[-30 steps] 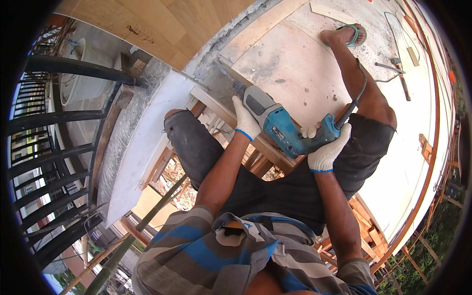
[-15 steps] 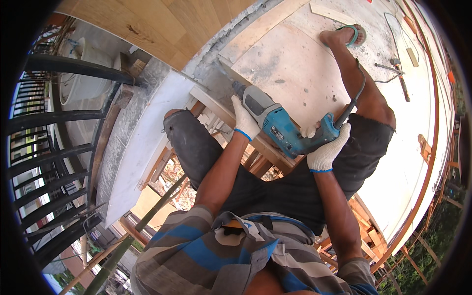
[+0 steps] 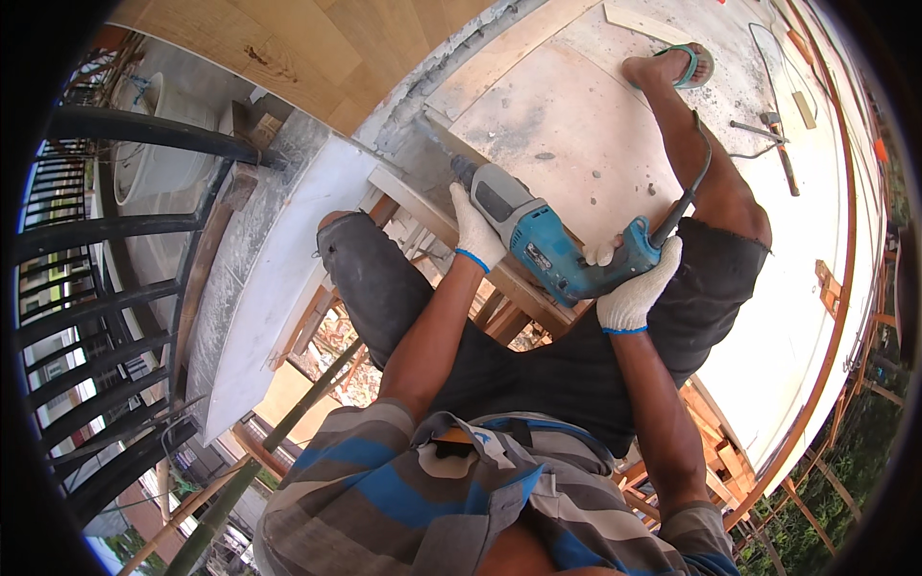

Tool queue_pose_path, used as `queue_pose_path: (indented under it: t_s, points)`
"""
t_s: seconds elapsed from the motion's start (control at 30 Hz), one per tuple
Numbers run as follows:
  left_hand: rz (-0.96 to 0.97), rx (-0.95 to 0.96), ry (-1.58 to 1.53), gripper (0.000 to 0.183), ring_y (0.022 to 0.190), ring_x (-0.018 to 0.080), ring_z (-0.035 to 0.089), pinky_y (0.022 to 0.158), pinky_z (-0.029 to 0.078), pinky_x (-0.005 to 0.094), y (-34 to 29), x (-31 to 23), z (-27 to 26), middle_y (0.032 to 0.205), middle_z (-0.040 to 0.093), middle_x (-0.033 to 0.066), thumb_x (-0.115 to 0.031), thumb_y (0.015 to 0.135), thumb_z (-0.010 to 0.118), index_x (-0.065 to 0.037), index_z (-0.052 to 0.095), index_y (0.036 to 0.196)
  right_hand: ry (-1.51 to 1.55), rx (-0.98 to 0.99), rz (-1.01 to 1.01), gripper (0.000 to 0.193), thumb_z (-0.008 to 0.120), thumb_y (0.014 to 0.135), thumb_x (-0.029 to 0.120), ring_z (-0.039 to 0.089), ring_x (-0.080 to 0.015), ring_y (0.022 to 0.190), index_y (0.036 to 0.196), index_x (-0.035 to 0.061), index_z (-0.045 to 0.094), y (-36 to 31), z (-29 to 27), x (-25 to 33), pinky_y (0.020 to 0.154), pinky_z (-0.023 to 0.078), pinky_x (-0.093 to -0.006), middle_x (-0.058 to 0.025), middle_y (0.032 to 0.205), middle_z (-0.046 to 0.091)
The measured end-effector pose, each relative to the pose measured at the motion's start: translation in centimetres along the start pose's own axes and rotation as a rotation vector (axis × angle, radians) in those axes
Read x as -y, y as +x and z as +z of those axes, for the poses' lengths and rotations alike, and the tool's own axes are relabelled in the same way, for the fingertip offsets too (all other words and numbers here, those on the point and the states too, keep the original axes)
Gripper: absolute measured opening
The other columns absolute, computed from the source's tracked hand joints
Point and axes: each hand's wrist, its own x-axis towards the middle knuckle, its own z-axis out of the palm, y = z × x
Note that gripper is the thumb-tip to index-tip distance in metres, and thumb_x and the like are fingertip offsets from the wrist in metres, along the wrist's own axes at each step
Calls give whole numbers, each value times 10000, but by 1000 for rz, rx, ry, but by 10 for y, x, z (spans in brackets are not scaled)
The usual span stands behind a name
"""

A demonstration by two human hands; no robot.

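A teal and grey rotary hammer drill [image 3: 544, 248] lies slantwise between my hands, its bit end toward the upper left. My left hand [image 3: 474, 228], in a white knit glove with a blue cuff, grips the drill's front near the chuck. With the same kind of glove on, my right hand [image 3: 639, 291] is wrapped round the rear handle, where the black cord comes out. The bit points at the rough concrete edge [image 3: 408, 130] below the wooden floor; its tip blurs into the grey dust there, so I cannot tell how deep it sits.
Wood-plank flooring [image 3: 317, 48] lies at the upper left. Black metal railings [image 3: 106, 226] run down the left side beside a white bucket [image 3: 168, 144]. A hammer [image 3: 783, 154] rests on the pale board at the right. Gaps between timbers open under my legs.
The drill and both hands have shifted very slightly to the left. My grip on it looks the same.
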Motion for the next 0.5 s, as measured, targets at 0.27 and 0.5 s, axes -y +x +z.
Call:
queue_pose_path:
  t_s: [0.27, 0.5]
  points:
    - [15, -6, -10, 967, 1289, 417, 705, 1147, 574, 616, -3, -1, 1, 1379, 732, 208, -875, 1110, 230, -89, 642, 1495, 21, 5, 26, 721, 496, 1084, 792, 624, -288, 655, 1159, 101, 687, -4, 6, -1, 724, 514, -516, -81, 883, 625]
    - [16, 26, -12, 978, 1272, 417, 709, 1132, 584, 615, 0, 0, -4, 1361, 735, 214, -882, 1105, 230, -80, 646, 1480, 16, 13, 16, 702, 493, 1094, 777, 619, -289, 649, 1173, 108, 694, -3, 7, 0, 724, 511, -519, -76, 877, 623]
